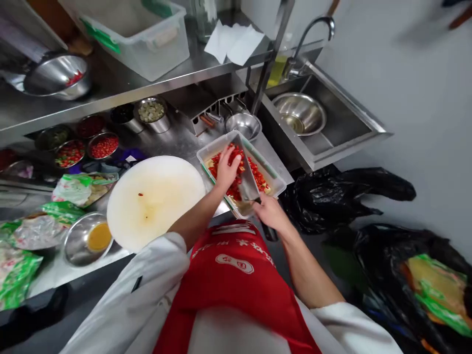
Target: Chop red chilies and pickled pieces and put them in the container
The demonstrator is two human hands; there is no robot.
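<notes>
My right hand (272, 214) grasps the cleaver (249, 179) by its black handle; I'd keep that grip firm so the blade can't roll. My left hand (227, 169) is spread loosely at the blade's flat, clenching nothing I can see; I'd hold all 5 fingers off the edge. The chopped red chillies (259, 173) lie inside the plastic tub (279, 189), on 2 sides of the blade, so I'd work low within its walls. Just beyond sits a steel bowl (243, 126).

Kitchen workspace beside a plain grey wall (391, 83)
A long stainless-steel shelf (177, 76) runs above the back edge of a shiny steel counter (180, 142); past the counter's right end sits a rectangular steel sink (346, 148) with a curved chrome tap (294, 70).
</notes>
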